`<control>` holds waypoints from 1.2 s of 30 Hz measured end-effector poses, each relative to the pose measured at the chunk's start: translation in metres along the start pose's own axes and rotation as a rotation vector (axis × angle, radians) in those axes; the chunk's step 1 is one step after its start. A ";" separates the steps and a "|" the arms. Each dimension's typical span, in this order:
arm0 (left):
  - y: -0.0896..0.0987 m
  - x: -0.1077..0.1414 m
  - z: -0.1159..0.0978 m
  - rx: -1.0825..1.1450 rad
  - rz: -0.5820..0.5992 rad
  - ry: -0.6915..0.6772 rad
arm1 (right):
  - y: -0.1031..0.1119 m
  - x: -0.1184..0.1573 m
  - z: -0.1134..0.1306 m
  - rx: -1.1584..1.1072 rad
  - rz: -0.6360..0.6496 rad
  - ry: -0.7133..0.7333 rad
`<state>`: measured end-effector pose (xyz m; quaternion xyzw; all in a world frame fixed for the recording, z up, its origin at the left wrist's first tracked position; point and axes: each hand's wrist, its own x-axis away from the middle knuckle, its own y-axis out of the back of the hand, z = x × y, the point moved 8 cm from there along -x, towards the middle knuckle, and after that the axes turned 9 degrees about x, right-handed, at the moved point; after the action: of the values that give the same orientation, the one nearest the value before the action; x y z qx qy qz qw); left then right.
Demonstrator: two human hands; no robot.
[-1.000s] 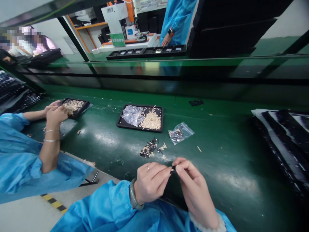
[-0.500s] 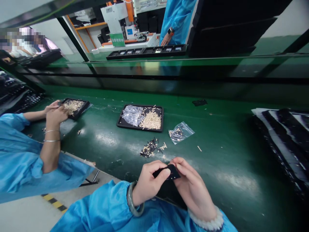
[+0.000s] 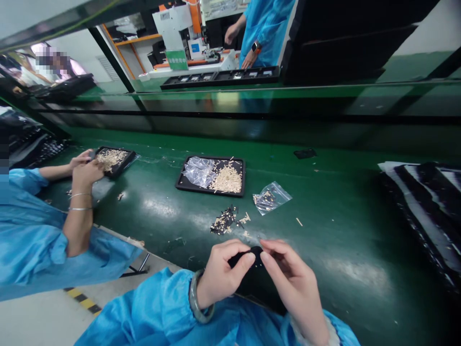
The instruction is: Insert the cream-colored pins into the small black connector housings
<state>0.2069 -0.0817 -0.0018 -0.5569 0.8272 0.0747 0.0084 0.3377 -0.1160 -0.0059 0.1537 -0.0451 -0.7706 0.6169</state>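
A small flat black part (image 3: 256, 254) with tiny light dots sits between my two hands, low in the middle of the view. My left hand (image 3: 226, 271) pinches it between thumb and fingers. On its other end, my right hand (image 3: 293, 274) has thumb and fingertips closed; much of the part is hidden behind the fingers. Just beyond my hands lies a loose pile of small black and gold pieces (image 3: 223, 221). To its right rests a clear zip bag (image 3: 273, 199) with similar small pieces inside.
A black tray (image 3: 176, 185) holds pale strips and crumpled clear plastic. At left, a co-worker's hands (image 3: 86, 170) work by another black tray (image 3: 126, 166). Black layered sheets (image 3: 421, 206) are stacked at right. A flat black piece (image 3: 304, 153) lies farther back, below a raised shelf.
My right hand has turned, its thumb now pressing on the black part's near face. The left hand keeps its pinch. A second hand of the person behind the shelf has appeared.
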 end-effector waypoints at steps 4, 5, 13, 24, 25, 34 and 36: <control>0.000 0.003 -0.011 -0.111 -0.005 -0.137 | 0.004 -0.001 0.004 0.058 -0.005 0.040; 0.000 0.004 -0.013 -0.140 -0.008 -0.177 | 0.004 -0.001 0.002 0.054 0.006 0.021; 0.000 -0.001 -0.004 0.000 0.063 -0.056 | -0.005 -0.003 -0.009 -0.044 0.142 -0.082; -0.008 -0.013 0.020 0.258 0.336 0.321 | -0.004 -0.001 0.010 0.138 0.197 0.019; -0.008 -0.013 0.020 0.280 0.336 0.325 | -0.005 0.000 0.009 0.132 0.200 0.018; -0.009 -0.007 0.033 0.153 0.232 0.379 | -0.005 0.000 0.002 0.130 0.174 0.011; -0.009 -0.007 0.035 0.146 0.227 0.395 | -0.004 0.000 0.001 0.132 0.168 0.000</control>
<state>0.2158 -0.0744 -0.0365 -0.4620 0.8733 -0.0952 -0.1219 0.3334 -0.1147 -0.0061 0.1896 -0.1087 -0.7114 0.6680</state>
